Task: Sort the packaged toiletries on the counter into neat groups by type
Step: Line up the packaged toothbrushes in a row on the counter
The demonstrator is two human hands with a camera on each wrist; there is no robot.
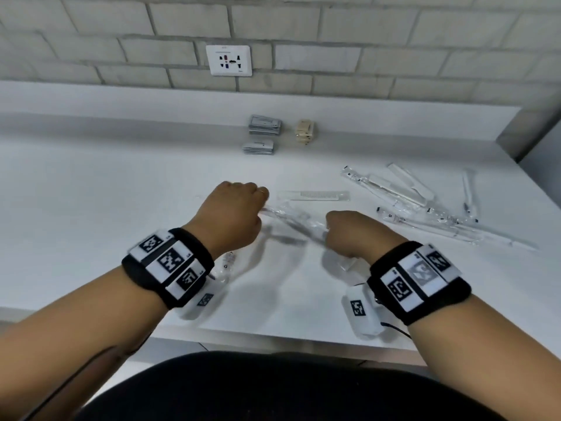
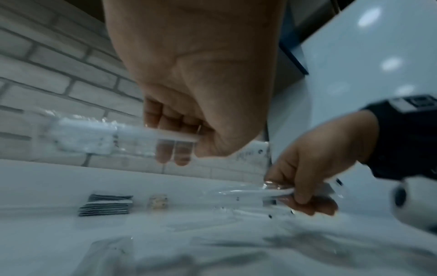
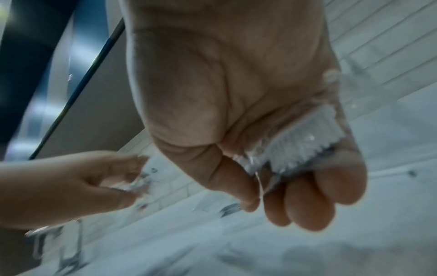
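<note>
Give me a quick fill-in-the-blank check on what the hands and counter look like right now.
1. Both hands, the left hand and the right hand, hold one clear-wrapped ____ between them.
2. The wrapped comb lies flat on the ____, just beyond the hands.
3. The grey sachet stacks sit to the ____ of the beige packets.

Missing words: toothbrush; counter; left

R hand (image 3: 236,112) round wrapped toothbrush (image 3: 305,142)
</note>
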